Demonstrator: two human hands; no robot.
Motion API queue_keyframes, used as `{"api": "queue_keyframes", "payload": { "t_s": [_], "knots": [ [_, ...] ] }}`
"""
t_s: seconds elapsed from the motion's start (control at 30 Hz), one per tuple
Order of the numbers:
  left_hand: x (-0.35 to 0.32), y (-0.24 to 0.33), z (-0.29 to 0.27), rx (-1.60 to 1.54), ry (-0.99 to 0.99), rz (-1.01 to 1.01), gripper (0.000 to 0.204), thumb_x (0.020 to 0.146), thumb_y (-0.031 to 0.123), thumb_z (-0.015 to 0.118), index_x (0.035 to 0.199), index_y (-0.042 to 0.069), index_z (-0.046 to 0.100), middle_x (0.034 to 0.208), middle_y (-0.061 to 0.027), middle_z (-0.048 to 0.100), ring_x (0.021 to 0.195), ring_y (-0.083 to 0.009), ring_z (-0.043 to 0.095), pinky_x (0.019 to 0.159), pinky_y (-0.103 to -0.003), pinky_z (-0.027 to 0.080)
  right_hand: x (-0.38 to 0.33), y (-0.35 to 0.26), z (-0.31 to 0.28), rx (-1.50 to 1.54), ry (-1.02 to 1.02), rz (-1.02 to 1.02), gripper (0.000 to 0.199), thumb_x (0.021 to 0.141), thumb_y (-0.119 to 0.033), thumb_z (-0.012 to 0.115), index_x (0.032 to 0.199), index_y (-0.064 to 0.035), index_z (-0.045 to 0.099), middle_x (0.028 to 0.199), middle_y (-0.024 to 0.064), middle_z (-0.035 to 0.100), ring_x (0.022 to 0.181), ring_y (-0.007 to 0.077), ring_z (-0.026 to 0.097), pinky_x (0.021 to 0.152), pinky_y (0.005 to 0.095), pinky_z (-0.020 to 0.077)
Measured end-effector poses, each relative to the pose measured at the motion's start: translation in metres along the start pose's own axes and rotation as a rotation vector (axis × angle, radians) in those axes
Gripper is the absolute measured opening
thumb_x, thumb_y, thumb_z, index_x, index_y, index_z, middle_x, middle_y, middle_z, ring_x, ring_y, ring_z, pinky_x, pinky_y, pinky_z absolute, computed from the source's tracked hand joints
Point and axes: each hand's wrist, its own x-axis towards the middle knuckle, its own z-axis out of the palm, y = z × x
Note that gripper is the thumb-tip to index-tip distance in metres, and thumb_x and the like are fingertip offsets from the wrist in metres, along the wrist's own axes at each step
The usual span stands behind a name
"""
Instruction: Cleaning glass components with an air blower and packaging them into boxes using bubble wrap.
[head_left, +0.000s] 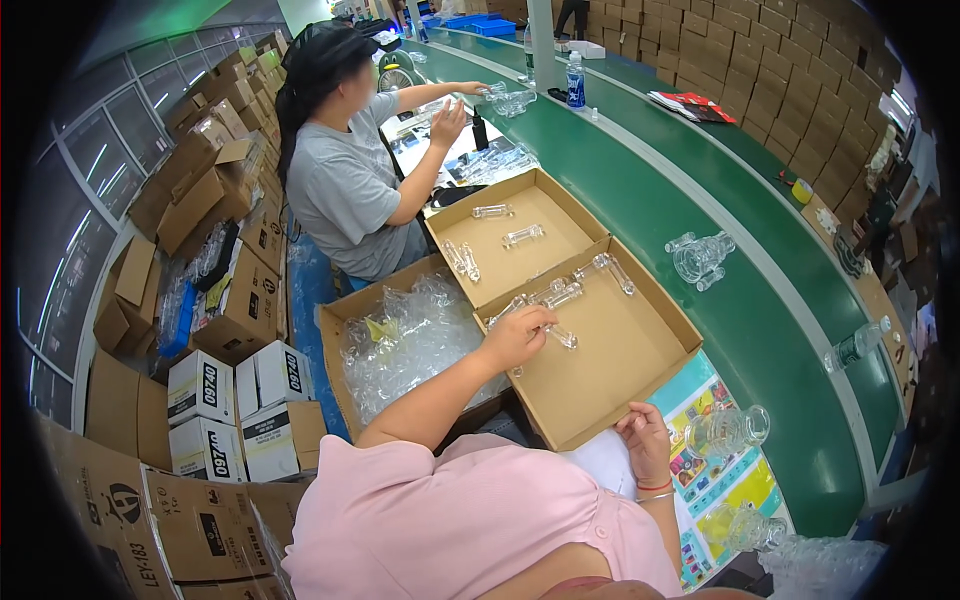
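Note:
My left hand [517, 338] reaches into a shallow cardboard tray [630, 365], its fingers pinched on a small clear glass tube [564, 338]. More clear glass tubes [557, 293] lie heaped just beyond the fingers, and another glass piece [620, 276] rests by the far wall. My right hand [646, 442] hovers by the tray's near right corner, fingers loosely curled and apart, with nothing visible in them. Next to it, a clear glass vessel [728, 432] lies on a colourful printed sheet [690, 470].
A second cardboard tray [565, 215] with several glass tubes adjoins the far side. At left stands a carton [335, 385] full of clear plastic wrap [410, 340]. A co-worker [345, 180] handles glass beyond. On the green table [640, 190] are a glass vessel [700, 258] and bottles [576, 80].

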Motion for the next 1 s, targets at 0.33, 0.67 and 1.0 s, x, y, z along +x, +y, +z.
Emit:
{"api": "queue_keyframes", "payload": {
  "t_s": [0.33,0.67,1.0],
  "knots": [
    [0.000,0.000,0.000,-0.010,0.007,-0.172,0.022,0.074,0.003,0.051,0.095,0.005,0.059,0.096,-0.0117,0.059,0.088,-0.0279,0.057,0.076,-0.034,0.047,0.001,-0.003,0.004,0.020,0.012,0.003,0.029,0.088,-0.016,0.052,0.112,-0.0001,0.046,0.086,0.0081,0.056,0.083,0.0156,0.054,0.082,0.0292,0.0433],
    [0.003,0.004,-0.004,0.060,-0.088,0.059,0.027,0.073,0.010,0.065,0.099,0.005,0.060,0.100,-0.0125,0.060,0.096,-0.0279,0.056,0.085,-0.037,0.044,-0.028,-0.031,0.048,-0.578,0.168,-0.132,0.026,0.090,-0.022,0.052,0.102,0.0011,0.051,0.068,0.0054,0.055,0.063,0.0151,0.054,0.071,0.0267,0.0456],
    [0.061,0.206,-0.158,-0.117,0.686,0.959,0.069,0.085,0.053,0.045,0.123,-0.004,0.036,0.128,-0.0272,0.040,0.110,-0.0454,0.045,0.098,-0.047,0.034,-0.102,-0.227,0.185,-0.909,0.362,-1.950,0.063,0.088,-0.054,0.036,0.138,-0.0163,0.026,0.122,0.0197,0.043,0.100,0.0349,0.050,0.091,0.0589,0.0357]
  ]
}}
